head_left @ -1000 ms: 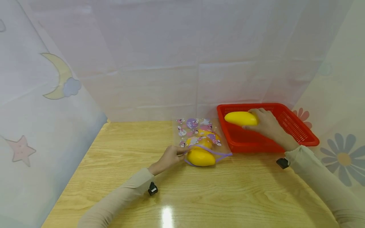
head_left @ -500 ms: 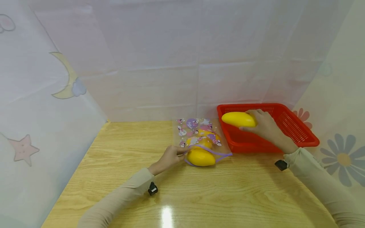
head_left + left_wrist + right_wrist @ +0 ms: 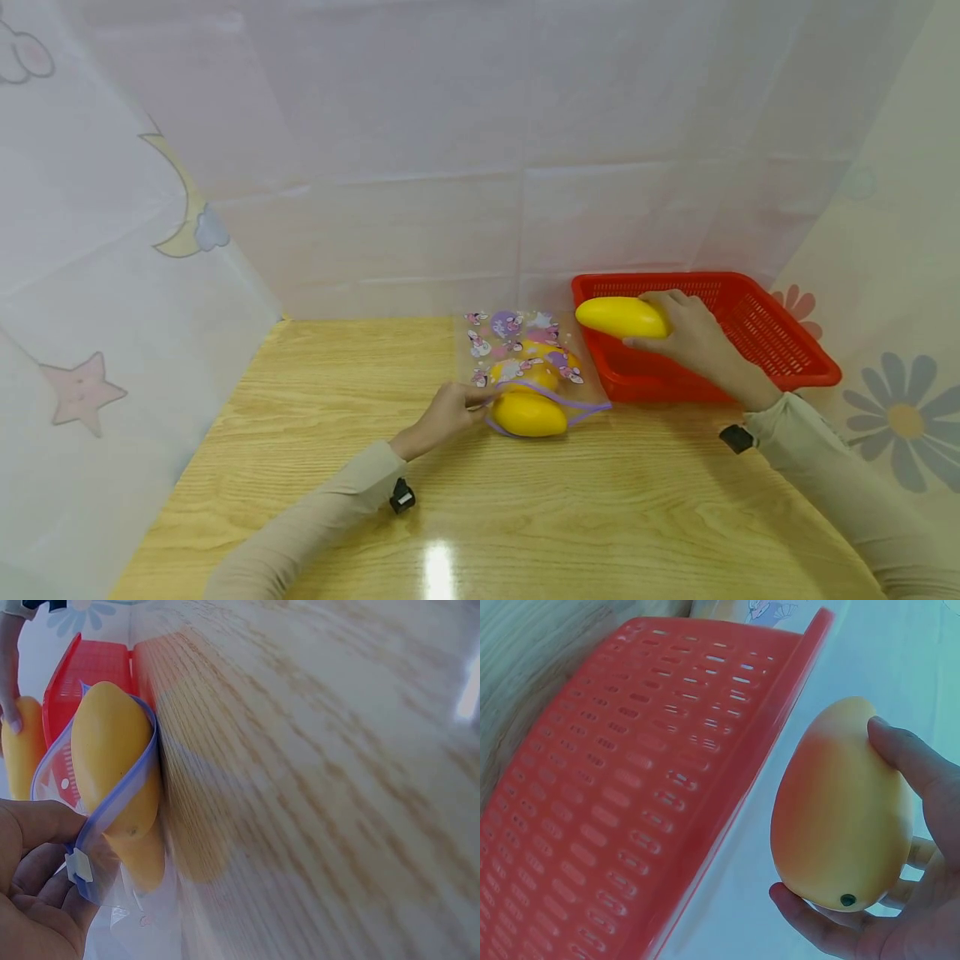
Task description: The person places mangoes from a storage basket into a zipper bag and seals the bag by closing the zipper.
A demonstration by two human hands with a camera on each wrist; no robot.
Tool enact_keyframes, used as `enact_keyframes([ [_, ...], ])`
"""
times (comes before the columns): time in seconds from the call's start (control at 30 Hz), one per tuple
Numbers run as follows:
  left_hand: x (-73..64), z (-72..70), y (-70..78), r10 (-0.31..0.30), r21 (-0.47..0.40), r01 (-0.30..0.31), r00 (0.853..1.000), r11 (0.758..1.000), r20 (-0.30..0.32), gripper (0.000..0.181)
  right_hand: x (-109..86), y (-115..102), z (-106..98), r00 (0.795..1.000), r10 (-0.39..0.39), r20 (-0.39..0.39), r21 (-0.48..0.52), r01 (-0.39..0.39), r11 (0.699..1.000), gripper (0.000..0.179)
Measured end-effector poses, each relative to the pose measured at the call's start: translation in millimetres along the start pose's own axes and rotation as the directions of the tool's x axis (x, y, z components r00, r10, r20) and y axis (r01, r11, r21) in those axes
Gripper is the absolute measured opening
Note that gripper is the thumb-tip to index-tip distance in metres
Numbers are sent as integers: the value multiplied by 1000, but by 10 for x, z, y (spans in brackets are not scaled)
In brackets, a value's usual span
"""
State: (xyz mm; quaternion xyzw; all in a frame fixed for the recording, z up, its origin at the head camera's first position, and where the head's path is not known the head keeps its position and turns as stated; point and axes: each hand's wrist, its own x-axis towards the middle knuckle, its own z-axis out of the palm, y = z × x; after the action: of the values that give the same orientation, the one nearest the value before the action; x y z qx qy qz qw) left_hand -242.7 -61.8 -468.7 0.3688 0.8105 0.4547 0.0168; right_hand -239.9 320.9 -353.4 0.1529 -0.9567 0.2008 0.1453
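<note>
My left hand [image 3: 447, 414] pinches the purple-edged opening of a clear zip bag [image 3: 481, 343] printed with pink and purple figures. A white slider [image 3: 78, 865] sits on the bag's edge by the fingers in the left wrist view. One yellow mango [image 3: 529, 415] lies in the mouth of the bag, and more yellow fruit shows through the plastic behind it. Over the left part of a red basket [image 3: 660, 385], my right hand [image 3: 688, 331] grips another mango [image 3: 621, 317] by its right end. The right wrist view shows this mango [image 3: 844, 814] held between thumb and fingers, its dark stem spot visible.
Bag and basket stand side by side at the back of the wooden table [image 3: 570, 517]. A pale wall sheet [image 3: 390, 208] rises behind them, with patterned sheets on both sides. The basket's raised rim [image 3: 821, 367] lies under the right forearm.
My right hand has carried its mango a short way left, from above the basket's middle towards its left rim. The left hand and the bag stay in place.
</note>
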Motion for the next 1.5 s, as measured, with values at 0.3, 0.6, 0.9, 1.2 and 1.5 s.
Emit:
enact_keyframes([
  [0.3,-3,1,-1,8,-3,-8,1000,1000,-6,35,-40,-70,6,1000,-28,-10,2,28,1000,75],
  [0.6,-2,4,-9,9,0,-9,1000,1000,-9,36,-100,-96,61,999,-41,-13,12,41,999,74],
  [0.9,-2,3,-12,12,7,-12,1000,1000,-9,37,-126,-130,103,1000,-7,3,28,6,1000,76],
  [1.2,-8,3,-6,13,3,-13,1000,1000,-9,38,-211,-218,137,1000,-11,-14,25,11,1000,75],
  [1.5,-9,0,-12,23,-9,-23,1000,1000,-9,36,-269,-304,166,999,-44,-31,17,44,999,75],
])
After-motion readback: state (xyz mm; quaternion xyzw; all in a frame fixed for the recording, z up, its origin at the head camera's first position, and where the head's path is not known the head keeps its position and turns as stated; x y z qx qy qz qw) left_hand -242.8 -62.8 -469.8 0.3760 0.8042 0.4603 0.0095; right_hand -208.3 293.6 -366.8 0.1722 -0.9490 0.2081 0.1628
